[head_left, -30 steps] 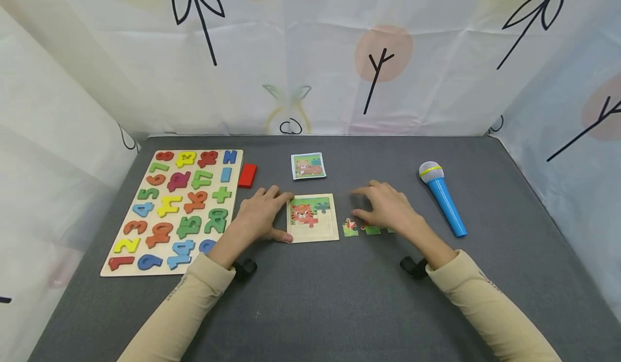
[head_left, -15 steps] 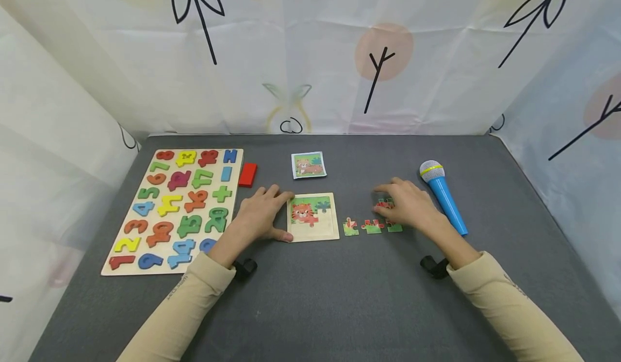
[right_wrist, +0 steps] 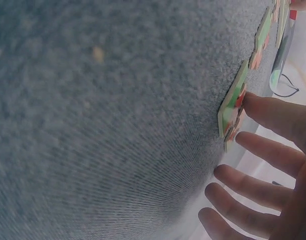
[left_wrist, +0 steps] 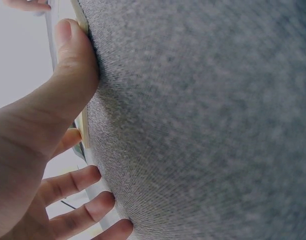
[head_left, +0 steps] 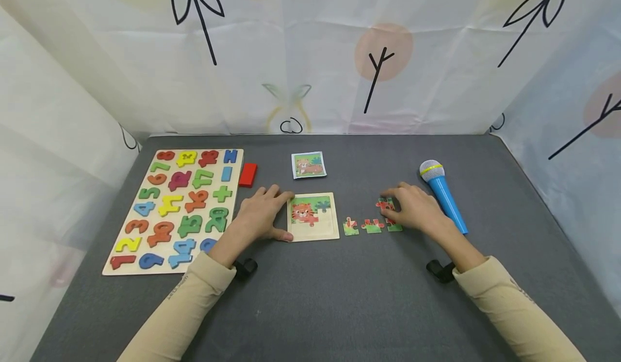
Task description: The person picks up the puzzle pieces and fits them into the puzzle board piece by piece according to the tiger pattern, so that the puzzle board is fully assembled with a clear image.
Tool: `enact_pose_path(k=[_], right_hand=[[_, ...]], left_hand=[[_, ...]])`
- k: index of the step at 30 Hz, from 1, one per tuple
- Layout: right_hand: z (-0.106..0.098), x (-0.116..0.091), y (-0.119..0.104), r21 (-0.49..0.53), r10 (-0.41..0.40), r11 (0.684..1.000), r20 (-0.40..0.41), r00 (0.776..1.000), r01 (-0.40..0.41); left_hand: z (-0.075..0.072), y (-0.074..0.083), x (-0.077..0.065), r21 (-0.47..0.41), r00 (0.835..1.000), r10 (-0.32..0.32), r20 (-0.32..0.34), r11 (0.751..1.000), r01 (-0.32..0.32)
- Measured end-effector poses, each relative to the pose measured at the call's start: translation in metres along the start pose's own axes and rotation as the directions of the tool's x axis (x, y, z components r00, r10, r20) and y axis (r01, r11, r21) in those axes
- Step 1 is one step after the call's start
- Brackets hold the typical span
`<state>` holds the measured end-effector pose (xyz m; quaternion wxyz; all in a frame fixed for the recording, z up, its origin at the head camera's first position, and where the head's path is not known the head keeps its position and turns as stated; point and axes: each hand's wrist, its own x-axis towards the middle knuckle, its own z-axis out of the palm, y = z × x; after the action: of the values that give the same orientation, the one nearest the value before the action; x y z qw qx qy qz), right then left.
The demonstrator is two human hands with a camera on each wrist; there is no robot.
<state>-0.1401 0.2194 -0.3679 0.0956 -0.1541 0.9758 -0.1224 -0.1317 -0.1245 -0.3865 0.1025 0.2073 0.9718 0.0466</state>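
Observation:
My left hand [head_left: 259, 213] rests at the left side of a square wooden puzzle board [head_left: 314, 233], thumb and index finger touching its edge. Part of a tiger picture is fitted along the board's upper area. My right hand [head_left: 412, 205] is over the loose jigsaw pieces, thumb and index fingertips beside a red and green puzzle piece [head_left: 385, 204] lying flat. Its fingers are nearly straight in the right wrist view, where a green-edged puzzle piece [right_wrist: 233, 102] lies by the thumb. Two more puzzle pieces, one left [head_left: 350, 227] and one middle [head_left: 373, 227], lie nearer the board.
A wooden number board [head_left: 160, 211] with coloured numerals stands on the left, a red block [head_left: 247, 175] beside it. Behind the puzzle is a small tiger picture card [head_left: 309, 165]. A blue toy microphone [head_left: 446, 200] lies right of my right hand. White patterned cloth surrounds the grey table.
My right hand has moved right, from above the lower row of pieces to the upper right piece, uncovering the row. My left hand and the puzzle board have stayed in place.

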Motion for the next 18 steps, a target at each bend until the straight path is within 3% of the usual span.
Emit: enact_pose_path(k=[18], right_hand=[[0.0007,0.008,0.0004,0.023,-0.02,1.0,0.021,1.0,0.019]], left_hand=[[-0.0002,-0.0001,0.0005,-0.01,1.0,-0.007,0.009,1.0,0.008]])
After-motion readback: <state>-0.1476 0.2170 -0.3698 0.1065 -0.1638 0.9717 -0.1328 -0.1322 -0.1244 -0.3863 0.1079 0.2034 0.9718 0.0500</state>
